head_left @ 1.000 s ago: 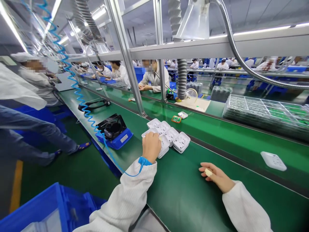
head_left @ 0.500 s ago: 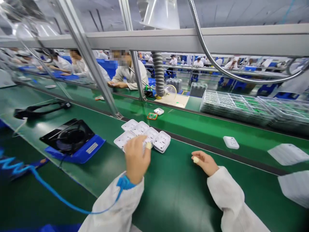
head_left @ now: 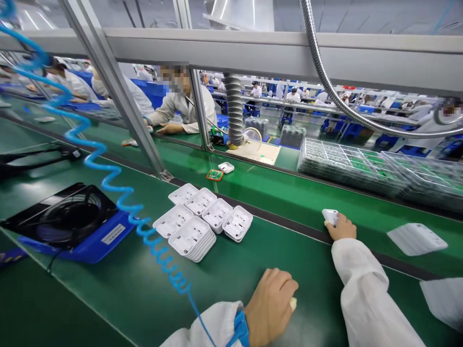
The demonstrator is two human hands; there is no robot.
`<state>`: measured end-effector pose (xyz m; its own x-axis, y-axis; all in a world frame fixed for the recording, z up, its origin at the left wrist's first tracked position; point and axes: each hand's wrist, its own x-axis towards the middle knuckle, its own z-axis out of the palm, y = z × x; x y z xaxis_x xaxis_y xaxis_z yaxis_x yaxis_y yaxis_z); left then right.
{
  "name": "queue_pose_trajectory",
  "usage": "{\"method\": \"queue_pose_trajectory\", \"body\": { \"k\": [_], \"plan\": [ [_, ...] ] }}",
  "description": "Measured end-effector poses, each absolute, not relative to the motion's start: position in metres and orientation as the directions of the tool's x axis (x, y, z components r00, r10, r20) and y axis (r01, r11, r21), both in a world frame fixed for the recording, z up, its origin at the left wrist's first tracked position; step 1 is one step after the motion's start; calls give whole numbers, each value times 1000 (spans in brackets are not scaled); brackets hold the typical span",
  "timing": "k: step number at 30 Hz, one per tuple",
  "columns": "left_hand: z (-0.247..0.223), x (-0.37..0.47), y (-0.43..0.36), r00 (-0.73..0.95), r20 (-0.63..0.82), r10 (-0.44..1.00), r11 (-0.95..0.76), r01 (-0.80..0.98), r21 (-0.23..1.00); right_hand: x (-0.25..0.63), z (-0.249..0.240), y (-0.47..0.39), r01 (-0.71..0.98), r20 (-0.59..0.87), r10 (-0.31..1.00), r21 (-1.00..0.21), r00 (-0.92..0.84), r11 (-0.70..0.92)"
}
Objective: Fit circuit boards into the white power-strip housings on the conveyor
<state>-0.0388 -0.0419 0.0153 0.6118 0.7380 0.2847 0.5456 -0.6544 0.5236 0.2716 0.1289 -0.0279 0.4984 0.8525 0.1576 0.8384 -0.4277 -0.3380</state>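
Observation:
Low over the green work surface, my left hand [head_left: 272, 304] has its fingers curled; a pale finger cover shows at the thumb, and whether anything is under the fingers is hidden. A blue strap circles that wrist. My right hand [head_left: 340, 228] grips a small white plastic cover [head_left: 330, 217] by its near edge over the green belt. Several stacks of white plastic trays [head_left: 191, 235] stand left of centre, beyond my left hand. Beyond them, a green circuit board with an orange edge [head_left: 214, 175] lies beside a small white part [head_left: 226, 167].
Stacked clear trays [head_left: 354, 161] stand at the right rear. White stacks [head_left: 415, 239] lie right of my right hand. A black fan on a blue base [head_left: 117, 233] sits left. A coiled blue cord [head_left: 119, 178] hangs across the left. A person [head_left: 186, 103] works opposite.
My left hand has moved from the white stacks toward the lower centre. My right hand has reached forward and right and taken hold of the white cover. The view has shifted, and the coiled cord crosses it.

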Motion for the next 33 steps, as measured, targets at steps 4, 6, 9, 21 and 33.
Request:
{"method": "queue_pose_trajectory", "body": {
  "k": [4, 6, 9, 21, 33],
  "plan": [
    [19, -44, -38, 541, 322, 777, -620, 567, 543, 251, -17, 116, 628, -15, 892, -705, 451, -329],
    [23, -47, -36, 483, 369, 794, -607, 590, 532, 230, -11, 97, 463, -134, 950, -848, 283, -258],
    [29, -50, -34, 396, 436, 809, -581, 651, 488, 188, 0, 58, 251, -239, 967, -945, -85, -211],
    [72, -108, -23, 186, 392, 901, -304, 915, 265, 129, -12, 0, 251, -186, 953, -960, -241, -124],
    [120, -210, 70, -266, 385, 884, 196, 958, 210, 135, -38, 10, 117, -179, 975, -980, -135, -164]
  ]
}}
